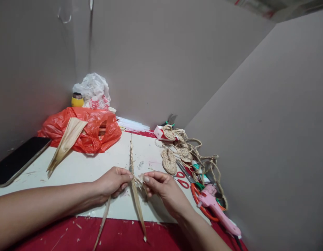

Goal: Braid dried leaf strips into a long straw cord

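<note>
A thin braid of dried corn husk runs away from me down the middle of the white board. At its near end my left hand is closed, pinching a husk strand between thumb and finger. My right hand, just to the right, pinches another pale corn husk strip beside the braid. One loose husk strip hangs from between the hands past the board's near edge. A second strip trails down from under my left hand. The curled fingers of both hands are partly hidden.
A red plastic bag with a wide corn husk on it stands at the back left, near a phone. Along the right lie coiled braid soles, cords, scissors and a pink glue gun. Grey walls enclose the table.
</note>
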A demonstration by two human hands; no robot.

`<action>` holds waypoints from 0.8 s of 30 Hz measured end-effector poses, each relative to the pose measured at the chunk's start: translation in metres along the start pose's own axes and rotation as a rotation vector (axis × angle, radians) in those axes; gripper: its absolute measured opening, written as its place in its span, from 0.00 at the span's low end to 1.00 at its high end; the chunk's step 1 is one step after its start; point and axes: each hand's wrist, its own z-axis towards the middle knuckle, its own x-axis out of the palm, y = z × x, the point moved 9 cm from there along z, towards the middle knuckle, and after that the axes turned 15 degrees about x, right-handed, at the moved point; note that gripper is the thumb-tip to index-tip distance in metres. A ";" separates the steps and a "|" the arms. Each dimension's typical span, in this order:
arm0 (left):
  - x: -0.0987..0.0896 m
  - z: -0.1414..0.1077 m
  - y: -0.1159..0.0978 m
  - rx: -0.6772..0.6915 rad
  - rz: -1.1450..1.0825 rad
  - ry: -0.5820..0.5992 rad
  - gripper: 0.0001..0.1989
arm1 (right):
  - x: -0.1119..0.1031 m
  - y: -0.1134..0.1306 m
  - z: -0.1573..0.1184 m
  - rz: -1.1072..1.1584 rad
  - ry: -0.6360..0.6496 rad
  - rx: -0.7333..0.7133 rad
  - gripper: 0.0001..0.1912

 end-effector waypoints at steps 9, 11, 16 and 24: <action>0.000 0.001 0.001 -0.028 -0.002 -0.010 0.14 | 0.006 0.010 -0.005 -0.336 -0.298 -0.254 0.07; 0.000 0.001 0.003 -0.027 0.006 -0.005 0.15 | 0.004 0.011 -0.006 -0.391 -0.348 -0.289 0.07; -0.001 0.000 0.003 -0.010 0.057 0.014 0.19 | 0.005 0.015 -0.011 -0.475 -0.399 -0.369 0.08; -0.001 0.001 0.003 -0.016 0.076 0.029 0.20 | 0.011 0.012 -0.011 -0.625 -0.436 -0.478 0.07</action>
